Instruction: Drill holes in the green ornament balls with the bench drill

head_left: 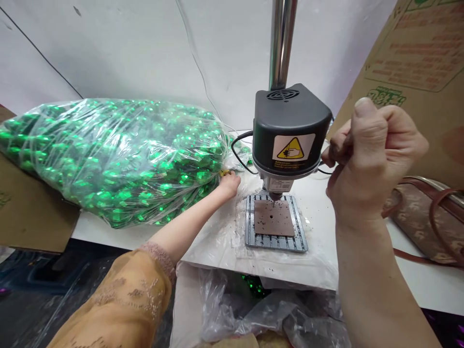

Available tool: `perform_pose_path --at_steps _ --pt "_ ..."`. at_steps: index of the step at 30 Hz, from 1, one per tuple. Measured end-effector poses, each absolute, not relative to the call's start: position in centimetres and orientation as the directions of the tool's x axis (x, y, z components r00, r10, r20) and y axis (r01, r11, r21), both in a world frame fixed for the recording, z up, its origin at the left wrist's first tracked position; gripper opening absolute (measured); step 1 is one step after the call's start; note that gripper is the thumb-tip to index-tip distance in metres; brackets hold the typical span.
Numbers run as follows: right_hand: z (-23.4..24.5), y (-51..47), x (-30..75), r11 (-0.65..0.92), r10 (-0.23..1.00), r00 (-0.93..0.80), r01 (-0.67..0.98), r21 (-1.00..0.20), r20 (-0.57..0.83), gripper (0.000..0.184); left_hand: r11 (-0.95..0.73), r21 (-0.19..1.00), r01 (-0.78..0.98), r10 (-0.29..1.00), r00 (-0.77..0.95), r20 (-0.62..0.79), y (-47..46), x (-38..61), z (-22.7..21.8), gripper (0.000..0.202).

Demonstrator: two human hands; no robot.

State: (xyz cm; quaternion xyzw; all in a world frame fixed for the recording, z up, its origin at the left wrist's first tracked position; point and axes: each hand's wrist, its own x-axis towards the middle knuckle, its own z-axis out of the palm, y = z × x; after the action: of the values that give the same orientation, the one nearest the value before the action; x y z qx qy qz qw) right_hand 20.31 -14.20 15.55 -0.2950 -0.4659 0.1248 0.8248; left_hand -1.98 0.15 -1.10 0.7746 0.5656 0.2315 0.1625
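My left hand (230, 184) reaches to the neck end of a clear plastic bag (123, 164) full of shiny green faceted beads. Its fingers are curled beside a small yellow piece (224, 172) at the bag's neck; whether they hold anything is hidden. Raised at the right of a black-topped bench drill press (290, 130), my right hand (373, 150) is closed in a fist. What it grips, if anything, is out of sight behind the fingers. Under the drill bit, a brown square board (274, 227) with a dark hole lies on the grooved metal base (277, 245), scattered with dark crumbs.
A chrome column (282, 43) rises behind the drill head. Black cable (235, 145) loops at its left. A patterned handbag (424, 217) and a large cardboard box (409, 63) stand at right. Crumpled clear plastic (268, 316) lies below the table's front edge.
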Motion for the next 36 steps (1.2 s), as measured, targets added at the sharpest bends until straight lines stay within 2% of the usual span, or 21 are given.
perform_pose_path --at_steps 2,3,5,7,10,14,16,19,22,25,31,36 --pt "15.6 -14.2 20.3 0.795 0.487 0.532 0.058 -0.604 0.693 0.042 -0.336 0.560 0.757 0.942 0.278 0.190 -0.9 -2.9 -0.2 0.019" --pt "15.6 -14.1 20.4 0.794 0.490 0.531 0.054 -0.605 0.691 0.042 -0.348 0.629 0.695 0.936 0.289 0.199 -1.6 -3.3 0.1 0.021" --pt "15.6 -14.1 20.3 0.793 0.495 0.536 0.043 -0.608 0.684 0.043 -0.292 0.842 0.453 0.944 0.277 0.179 -3.2 -3.7 0.4 0.026" --pt "15.7 -14.1 20.3 0.793 0.497 0.544 0.030 -0.608 0.676 0.042 -0.103 0.987 0.122 0.969 0.235 0.072 -5.2 -3.6 0.3 0.032" --pt "15.7 -14.1 20.3 0.797 0.490 0.550 0.031 -0.603 0.676 0.042 0.166 0.954 -0.248 0.968 0.228 -0.108 -7.9 -2.7 -0.3 0.036" --pt "15.6 -14.1 20.4 0.794 0.496 0.550 0.026 -0.607 0.672 0.042 0.301 0.835 -0.461 0.948 0.239 -0.209 -10.2 -1.3 -1.3 0.036" --pt "15.6 -14.1 20.4 0.793 0.498 0.553 0.022 -0.609 0.669 0.042 0.290 0.828 -0.480 0.953 0.221 -0.205 -10.8 -0.7 -1.7 0.042" --pt "15.7 -14.1 20.4 0.790 0.499 0.552 0.026 -0.612 0.668 0.042 0.220 0.878 -0.425 0.969 0.196 -0.148 -11.4 0.1 -2.2 0.051" --pt "15.7 -14.1 20.4 0.791 0.499 0.544 0.031 -0.611 0.674 0.044 0.056 0.950 -0.308 0.989 0.150 -0.010 -11.7 0.9 -2.7 0.055" --pt "15.8 -14.1 20.3 0.788 0.505 0.544 0.026 -0.615 0.670 0.046 -0.088 0.971 -0.220 0.989 0.101 0.112 -11.8 1.5 -3.3 0.054" --pt "15.7 -14.0 20.4 0.795 0.506 0.544 0.007 -0.606 0.670 0.048 -0.092 0.970 -0.226 0.994 0.032 0.101 -11.9 2.4 -4.1 0.057" --pt "15.6 -14.0 20.3 0.800 0.499 0.542 0.010 -0.599 0.676 0.046 -0.095 0.984 -0.149 0.990 0.092 0.109 -12.0 2.8 -4.3 0.057"
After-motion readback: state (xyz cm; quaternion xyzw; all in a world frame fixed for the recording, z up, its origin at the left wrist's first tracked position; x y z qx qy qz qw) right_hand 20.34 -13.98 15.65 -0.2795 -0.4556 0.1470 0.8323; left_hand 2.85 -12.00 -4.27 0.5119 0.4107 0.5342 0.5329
